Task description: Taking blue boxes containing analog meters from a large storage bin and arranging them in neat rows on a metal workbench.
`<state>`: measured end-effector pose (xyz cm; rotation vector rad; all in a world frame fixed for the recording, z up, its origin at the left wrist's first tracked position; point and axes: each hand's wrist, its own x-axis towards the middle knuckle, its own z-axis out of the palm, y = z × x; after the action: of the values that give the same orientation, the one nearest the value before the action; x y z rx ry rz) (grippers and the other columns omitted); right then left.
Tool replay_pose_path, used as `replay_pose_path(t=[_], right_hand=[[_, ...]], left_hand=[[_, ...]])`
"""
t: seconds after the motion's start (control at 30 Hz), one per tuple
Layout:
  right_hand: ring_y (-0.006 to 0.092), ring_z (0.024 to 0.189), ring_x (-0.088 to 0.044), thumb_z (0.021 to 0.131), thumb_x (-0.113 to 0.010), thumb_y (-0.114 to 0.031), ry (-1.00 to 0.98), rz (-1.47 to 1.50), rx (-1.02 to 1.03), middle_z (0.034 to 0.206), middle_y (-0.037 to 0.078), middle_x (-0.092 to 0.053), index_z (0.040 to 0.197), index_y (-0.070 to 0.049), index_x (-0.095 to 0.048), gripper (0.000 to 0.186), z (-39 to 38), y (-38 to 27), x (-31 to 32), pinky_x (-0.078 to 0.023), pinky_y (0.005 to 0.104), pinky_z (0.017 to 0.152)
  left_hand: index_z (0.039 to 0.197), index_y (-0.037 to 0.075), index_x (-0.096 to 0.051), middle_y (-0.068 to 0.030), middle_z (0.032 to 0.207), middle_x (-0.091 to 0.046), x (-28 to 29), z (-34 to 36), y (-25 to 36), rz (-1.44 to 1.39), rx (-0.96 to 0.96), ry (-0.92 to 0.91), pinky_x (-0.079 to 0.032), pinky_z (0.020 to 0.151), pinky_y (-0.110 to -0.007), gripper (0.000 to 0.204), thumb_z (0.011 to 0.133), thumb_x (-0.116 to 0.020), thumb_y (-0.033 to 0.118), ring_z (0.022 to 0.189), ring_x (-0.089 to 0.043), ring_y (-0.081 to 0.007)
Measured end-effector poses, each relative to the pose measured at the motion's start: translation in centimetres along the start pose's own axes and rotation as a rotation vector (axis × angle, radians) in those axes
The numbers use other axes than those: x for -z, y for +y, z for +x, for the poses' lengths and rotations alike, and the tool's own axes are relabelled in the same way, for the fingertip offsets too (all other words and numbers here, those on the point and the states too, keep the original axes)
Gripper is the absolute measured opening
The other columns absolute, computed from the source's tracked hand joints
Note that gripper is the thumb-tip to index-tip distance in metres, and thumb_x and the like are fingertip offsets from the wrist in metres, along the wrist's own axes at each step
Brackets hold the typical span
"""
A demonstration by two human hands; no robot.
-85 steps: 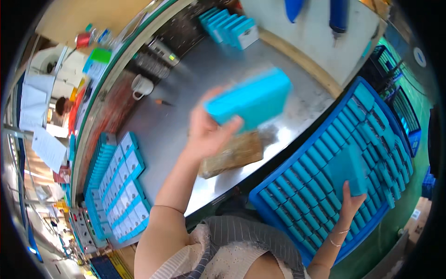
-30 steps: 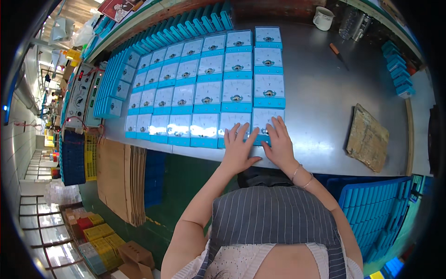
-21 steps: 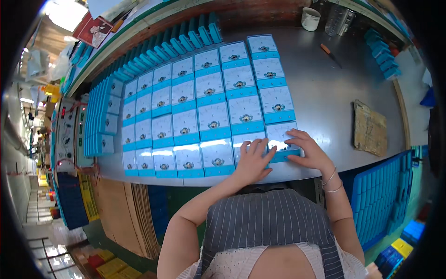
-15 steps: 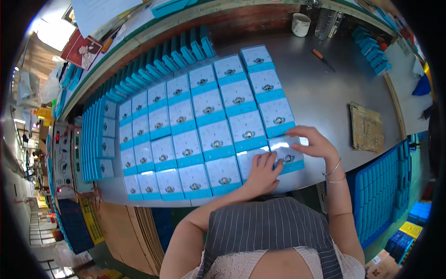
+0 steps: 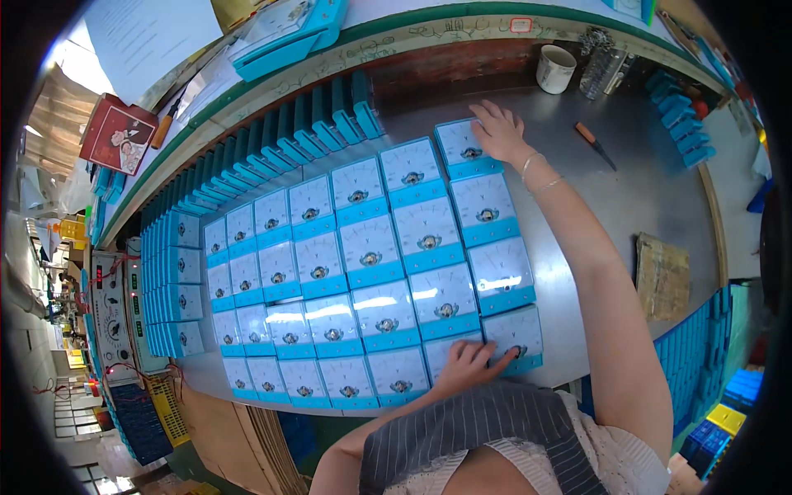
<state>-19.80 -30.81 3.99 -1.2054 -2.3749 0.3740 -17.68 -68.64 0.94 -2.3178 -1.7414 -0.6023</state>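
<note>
Blue-and-white panel meters (image 5: 428, 232), each with a scale face and a round metal piece low on it, lie face up in close rows on a metal tabletop. My right hand (image 5: 500, 134) reaches to the far end of the right-hand column. Its fingers are stretched out over the upper right edge of the farthest meter (image 5: 459, 142). At the near end, my left hand (image 5: 470, 368) lies on the front meters with its fingers apart. One finger of it touches the nearest right-hand meter (image 5: 513, 330) by its metal piece. Neither hand grips anything.
Blue meters stand on edge along the back (image 5: 323, 120), and more are stacked at the left (image 5: 185, 266). To the right are an orange-handled knife (image 5: 596, 145), a white mug (image 5: 555, 69) and a worn brown block (image 5: 662, 278). Electrical test units (image 5: 111, 318) stand far left.
My right hand has moved from the near right meter to the far end of that column. My left hand stays on the front meters. The view has shifted as well.
</note>
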Motion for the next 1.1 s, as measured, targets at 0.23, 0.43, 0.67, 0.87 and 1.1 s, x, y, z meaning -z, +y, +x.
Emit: replay_pose_path(t=[0.23,0.43,0.67,0.87,1.1], right_hand=[[0.0304,0.114,-0.044,0.089,-0.035,-0.03,-0.234,0.047,0.091,0.12,0.017,-0.052,0.115,0.0,-0.053,0.043,1.7,0.1,-0.9,-0.027,0.0445,0.1],[0.0343,0.121,-0.037,0.09,-0.036,-0.035,-0.292,0.054,0.051,0.129,0.02,-0.043,0.124,0.0,-0.046,0.05,0.1,-0.7,-0.9,-0.024,0.042,0.104],[0.0317,0.132,-0.021,0.089,-0.038,-0.043,-0.278,0.223,-0.054,0.141,0.019,-0.025,0.136,-0.001,-0.029,0.063,-0.2,-0.1,-1.0,-0.019,0.0398,0.107],[0.0347,0.125,-0.034,0.08,-0.056,-0.035,-0.046,0.184,-0.057,0.132,0.023,-0.039,0.129,0.002,-0.037,0.064,-0.6,7.2,2.6,-0.025,0.0397,0.104],[0.0343,0.12,-0.038,0.078,-0.058,-0.034,0.096,-0.334,-0.353,0.13,0.007,-0.043,0.131,-0.014,-0.036,0.061,-4.3,23.1,7.5,-0.034,0.046,0.095]], left_hand=[[0.128,0.031,-0.041,-0.0028,0.105,-0.042,0.7,-0.6,0.4,0.071,-0.032,-0.03,-0.039,0.076,-0.034,0.055,0.077,-0.056,0.017,0.082,-0.046,-0.0149],[0.125,0.036,-0.043,-0.0023,0.104,-0.04,1.1,-0.6,0.4,-0.014,-0.049,-0.02,-0.039,0.077,-0.035,0.057,0.074,-0.059,0.016,0.086,-0.046,-0.0157],[0.113,0.032,-0.055,-0.0005,0.101,-0.047,0.8,0.0,0.0,-0.111,-0.015,0.009,-0.038,0.079,-0.035,0.044,0.071,-0.061,0.019,0.091,-0.047,-0.0171],[0.107,0.022,-0.059,-0.0022,0.099,-0.052,1.5,0.9,-0.2,-0.35,0.095,-0.009,-0.037,0.079,-0.035,0.037,0.07,-0.064,0.017,0.091,-0.049,-0.0177],[0.107,0.0,-0.057,-0.0128,0.091,-0.057,13.0,6.6,-4.2,-1.024,0.413,-0.129,-0.045,0.067,-0.034,0.032,0.076,-0.061,0.006,0.08,-0.056,-0.027]])
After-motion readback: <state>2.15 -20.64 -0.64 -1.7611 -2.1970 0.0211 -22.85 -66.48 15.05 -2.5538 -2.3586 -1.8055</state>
